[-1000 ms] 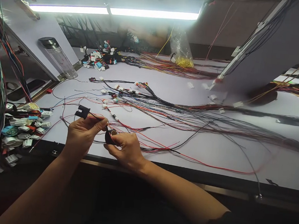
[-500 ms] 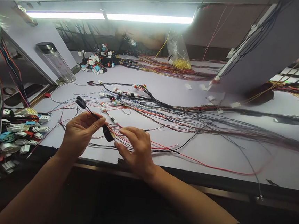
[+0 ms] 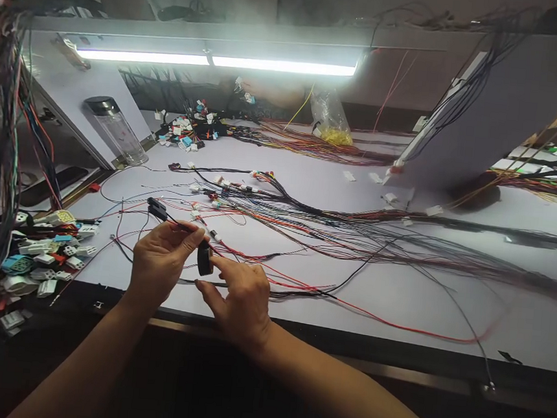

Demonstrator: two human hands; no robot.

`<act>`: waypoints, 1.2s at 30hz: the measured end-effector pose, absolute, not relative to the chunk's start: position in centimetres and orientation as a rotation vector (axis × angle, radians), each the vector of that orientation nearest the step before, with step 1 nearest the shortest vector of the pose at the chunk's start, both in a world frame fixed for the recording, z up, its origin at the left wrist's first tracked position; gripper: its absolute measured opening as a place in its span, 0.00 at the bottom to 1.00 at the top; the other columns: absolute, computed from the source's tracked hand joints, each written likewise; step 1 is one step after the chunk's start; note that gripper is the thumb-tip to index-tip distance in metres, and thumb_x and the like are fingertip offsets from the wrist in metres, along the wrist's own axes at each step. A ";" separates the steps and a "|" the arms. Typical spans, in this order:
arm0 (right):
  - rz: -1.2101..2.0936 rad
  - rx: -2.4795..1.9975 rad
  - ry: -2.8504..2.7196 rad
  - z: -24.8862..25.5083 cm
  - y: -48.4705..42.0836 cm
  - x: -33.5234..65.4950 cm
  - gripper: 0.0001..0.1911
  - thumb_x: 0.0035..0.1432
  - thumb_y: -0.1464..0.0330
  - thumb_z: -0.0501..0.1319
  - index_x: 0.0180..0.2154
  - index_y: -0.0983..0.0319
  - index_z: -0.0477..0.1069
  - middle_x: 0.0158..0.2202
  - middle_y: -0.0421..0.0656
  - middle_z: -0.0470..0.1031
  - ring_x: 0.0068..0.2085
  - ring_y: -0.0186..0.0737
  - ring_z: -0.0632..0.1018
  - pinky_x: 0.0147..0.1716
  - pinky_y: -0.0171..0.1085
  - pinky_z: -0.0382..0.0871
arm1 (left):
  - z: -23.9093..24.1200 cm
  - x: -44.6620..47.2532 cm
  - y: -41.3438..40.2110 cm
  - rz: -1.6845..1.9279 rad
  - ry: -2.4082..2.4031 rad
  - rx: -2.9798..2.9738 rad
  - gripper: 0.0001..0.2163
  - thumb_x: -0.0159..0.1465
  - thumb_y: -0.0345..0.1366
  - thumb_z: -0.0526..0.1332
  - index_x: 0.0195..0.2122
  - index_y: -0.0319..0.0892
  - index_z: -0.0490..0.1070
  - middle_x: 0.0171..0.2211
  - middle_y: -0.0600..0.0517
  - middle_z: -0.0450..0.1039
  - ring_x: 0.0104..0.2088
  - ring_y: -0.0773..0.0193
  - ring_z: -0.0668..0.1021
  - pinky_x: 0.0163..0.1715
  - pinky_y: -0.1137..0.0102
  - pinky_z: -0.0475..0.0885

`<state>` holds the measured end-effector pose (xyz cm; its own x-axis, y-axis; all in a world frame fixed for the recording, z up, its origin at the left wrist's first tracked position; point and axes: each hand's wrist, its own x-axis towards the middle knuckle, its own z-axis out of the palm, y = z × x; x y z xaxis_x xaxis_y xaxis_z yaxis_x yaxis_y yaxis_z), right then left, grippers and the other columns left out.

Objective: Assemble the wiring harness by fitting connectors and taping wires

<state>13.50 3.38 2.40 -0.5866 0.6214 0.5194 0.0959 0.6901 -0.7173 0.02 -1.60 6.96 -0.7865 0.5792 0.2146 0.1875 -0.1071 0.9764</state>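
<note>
A black two-part connector (image 3: 156, 209) on dark wires sticks out past my left hand (image 3: 161, 260). The thumb and fingers of that hand are closed in a pinch on the wires just behind the connector. Right beside the pinch hangs a roll of black tape (image 3: 204, 258), upright, its strip running up to the wires. My right hand (image 3: 241, 297) is at the roll's right side, with the index fingertip against its edge. The right thumb is spread apart below the roll, and the hand does not close around it.
Long wire bundles (image 3: 356, 212) run across the white table. At the left lies a heap of connectors (image 3: 50, 257) under hanging wires (image 3: 8, 146). A glass bottle (image 3: 119, 133), more connectors (image 3: 188, 126) and a plastic bag (image 3: 332, 122) stand farther back. A red wire (image 3: 395, 323) curves at the right.
The view has tilted up, so the table sits lower. The tape roll has turned more upright beside the left fingers. My right thumb has moved away from it, below.
</note>
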 end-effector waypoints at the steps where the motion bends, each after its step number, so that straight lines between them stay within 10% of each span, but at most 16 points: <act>1: 0.891 -0.572 -2.069 2.3 3.3 13.3 0.14 0.58 0.61 0.65 0.45 0.56 0.69 0.39 0.37 0.80 0.37 0.38 0.79 0.38 0.38 0.59 | 6.9 0.1 -1.6 1.967 1.881 0.847 0.09 0.52 0.34 0.72 0.31 0.42 0.75 0.27 0.54 0.77 0.29 0.65 0.79 0.35 0.71 0.75; 19: 2.291 -0.896 -0.442 4.7 5.1 13.5 0.25 0.40 0.61 0.75 0.30 0.60 0.60 0.27 0.36 0.75 0.22 0.25 0.71 0.21 0.26 0.62 | 4.3 0.1 -2.7 2.112 1.485 0.506 0.11 0.49 0.33 0.73 0.31 0.41 0.73 0.29 0.54 0.77 0.30 0.63 0.79 0.37 0.63 0.77; 25: 2.446 -0.842 -0.698 4.0 5.5 13.7 0.25 0.45 0.62 0.73 0.43 0.59 0.66 0.45 0.43 0.78 0.42 0.34 0.79 0.36 0.30 0.70 | 3.9 0.4 -2.9 2.098 1.536 0.380 0.12 0.48 0.34 0.74 0.30 0.40 0.74 0.27 0.53 0.77 0.29 0.65 0.79 0.36 0.68 0.76; 30: 1.888 -0.714 -1.684 2.8 4.5 13.9 0.29 0.47 0.67 0.70 0.50 0.56 0.64 0.52 0.44 0.75 0.55 0.43 0.74 0.51 0.42 0.66 | 4.1 0.5 -3.1 2.101 1.577 0.342 0.13 0.46 0.35 0.75 0.29 0.39 0.75 0.27 0.53 0.76 0.30 0.65 0.79 0.36 0.69 0.76; 36: 1.156 -0.761 -2.209 2.1 4.3 13.1 0.29 0.51 0.63 0.68 0.54 0.55 0.63 0.49 0.40 0.78 0.44 0.41 0.80 0.39 0.37 0.70 | 4.8 0.8 -3.2 2.061 1.641 0.397 0.12 0.47 0.37 0.74 0.29 0.39 0.75 0.27 0.53 0.76 0.30 0.65 0.78 0.38 0.68 0.74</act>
